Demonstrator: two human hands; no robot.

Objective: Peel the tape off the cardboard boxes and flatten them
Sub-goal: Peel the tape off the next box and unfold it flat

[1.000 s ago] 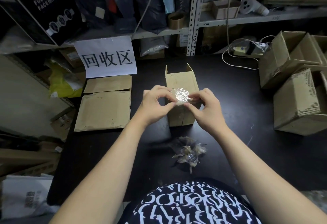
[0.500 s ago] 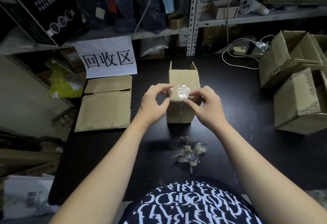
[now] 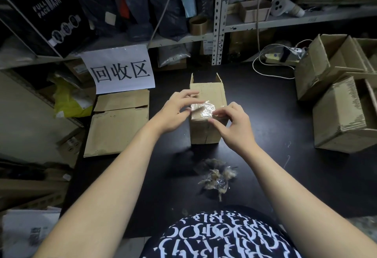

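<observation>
The left grip (image 3: 173,113) is letting go of its pinch. A second ago its fingers were curled at the left end of the tape (image 3: 204,108); now they are stretching out straight along the upper left edge of the box (image 3: 205,133). The box is squaring up out of its earlier slight twist on the worktop. The right grip (image 3: 234,127) is sliding a little nearer, staying pinched on the tape's right end.

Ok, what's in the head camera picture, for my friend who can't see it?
A person's right hand pinches clear tape on a small cardboard box on a black table, while the left hand touches the box. A wad of peeled tape lies nearer, flattened cardboard on the left.
</observation>
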